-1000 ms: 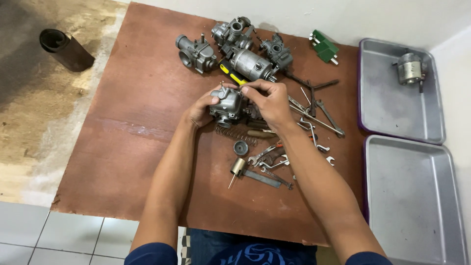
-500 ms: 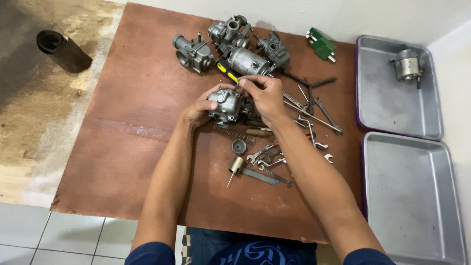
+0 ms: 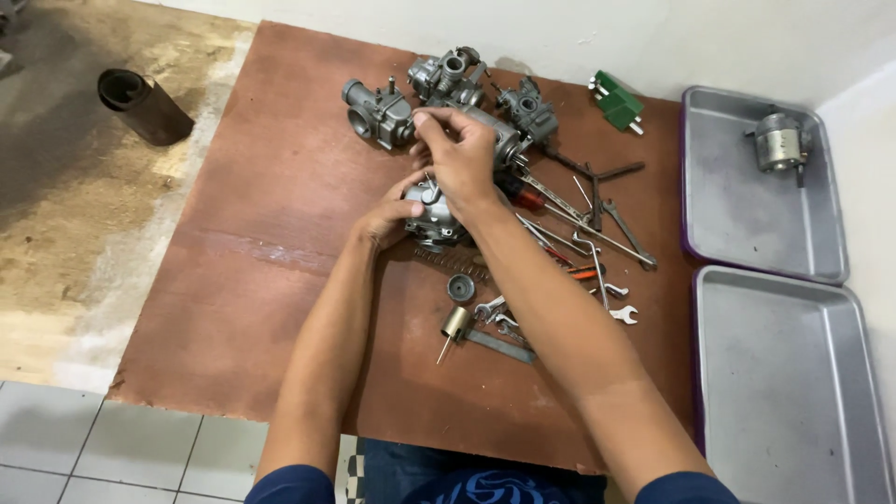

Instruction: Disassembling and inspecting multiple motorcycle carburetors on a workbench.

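Head view: the left hand (image 3: 390, 219) cups a small grey carburetor (image 3: 437, 215) from its left side, fingers wrapped on the body, holding it just above the brown tabletop (image 3: 261, 243) near the middle of the board. The right hand (image 3: 459, 157) now sits higher than it did half a second ago: then it lay against the top of the carburetor, and now its fingertips (image 3: 422, 118) are lifted above the body, pinched together as if on some small part. What is in that pinch is too small to make out, so I cannot tell whether this grip holds anything. I judge the rise to mean that something has been drawn up out of the carburetor's top, or is being carried clear of it.

Behind the hands three more carburetors (image 3: 378, 114) stand in a cluster near the far edge. To the right lie spanners (image 3: 616, 313) and a red-handled screwdriver (image 3: 527, 198), with a brass slide (image 3: 455, 323) and a small round cap (image 3: 460, 287) just beside the right forearm. Two metal trays (image 3: 793, 392) sit well apart on the right; the farther one carries a small cylindrical metal part (image 3: 777, 143). A green block (image 3: 616, 101) lies by the wall.
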